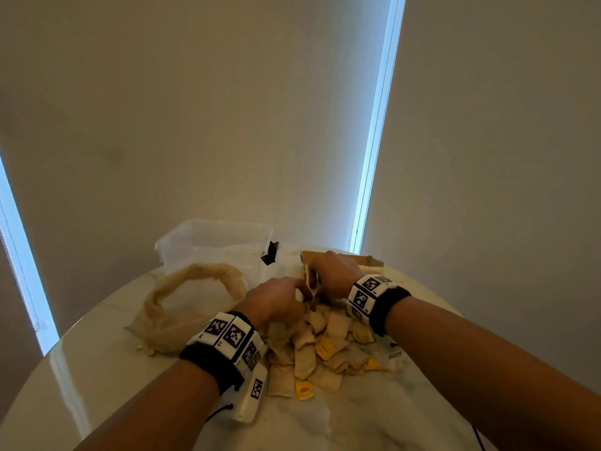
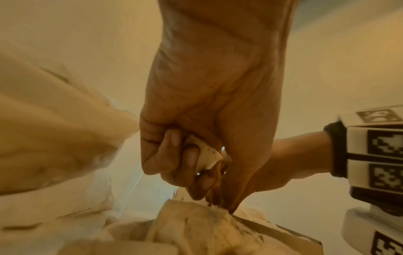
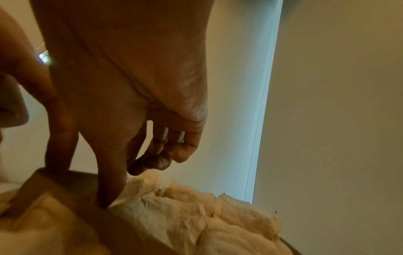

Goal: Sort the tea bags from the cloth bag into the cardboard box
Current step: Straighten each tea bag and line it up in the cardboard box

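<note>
Here, left hand (image 2: pixel 209 110) pinches a papery tea bag (image 2: pixel 207 153); right hand (image 3: pixel 122 96), grip released, touches the cardboard box (image 3: pixel 72 207).

Pale tea bags (image 1: pixel 320 349), some with yellow tags, lay heaped at six o'clock from the open brown cardboard box (image 1: pixel 370 261), which already held several. The limp beige cloth bag (image 1: pixel 182 307) sprawled at nine o'clock.
</note>
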A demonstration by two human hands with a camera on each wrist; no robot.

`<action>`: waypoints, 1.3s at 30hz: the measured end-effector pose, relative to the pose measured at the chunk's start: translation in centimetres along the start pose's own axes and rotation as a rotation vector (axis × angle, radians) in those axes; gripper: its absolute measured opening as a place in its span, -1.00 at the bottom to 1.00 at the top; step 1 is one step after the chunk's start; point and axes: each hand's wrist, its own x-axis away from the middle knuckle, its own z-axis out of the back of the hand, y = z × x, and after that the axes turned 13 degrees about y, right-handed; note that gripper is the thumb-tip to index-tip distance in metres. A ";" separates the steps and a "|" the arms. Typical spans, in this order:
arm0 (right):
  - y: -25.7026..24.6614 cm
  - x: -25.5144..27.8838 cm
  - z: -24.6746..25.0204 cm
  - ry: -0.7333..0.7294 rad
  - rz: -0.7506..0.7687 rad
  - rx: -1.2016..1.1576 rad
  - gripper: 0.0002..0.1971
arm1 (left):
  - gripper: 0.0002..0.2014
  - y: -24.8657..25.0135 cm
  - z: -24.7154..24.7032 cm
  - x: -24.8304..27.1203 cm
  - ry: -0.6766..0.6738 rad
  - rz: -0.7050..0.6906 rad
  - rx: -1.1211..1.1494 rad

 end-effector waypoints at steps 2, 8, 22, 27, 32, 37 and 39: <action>0.4 0.2 1.1 -0.002 -0.028 -0.048 -0.81 | -0.63 -0.1 0.4 0.3 0.022 0.031 0.079; 2.2 1.2 3.4 0.076 -0.167 -0.361 -0.83 | -0.38 -0.3 1.6 1.3 0.127 0.303 0.692; -2.0 7.7 2.8 0.051 -0.312 -0.992 -0.50 | -0.21 0.4 0.5 3.1 0.126 0.557 1.310; -1.6 7.9 1.8 0.006 -0.322 -1.028 -0.55 | -0.22 0.3 0.5 2.8 0.115 0.512 1.263; -0.8 8.4 1.4 0.061 -0.360 -1.176 -0.62 | -0.49 0.2 0.5 3.6 0.058 0.340 1.111; -0.6 8.7 1.4 0.071 -0.383 -1.304 -0.62 | -0.63 -1.7 0.7 4.5 0.107 0.184 1.001; -0.8 8.7 1.3 0.050 -0.388 -1.318 -0.62 | -0.68 -2.1 1.0 4.8 0.155 0.181 1.008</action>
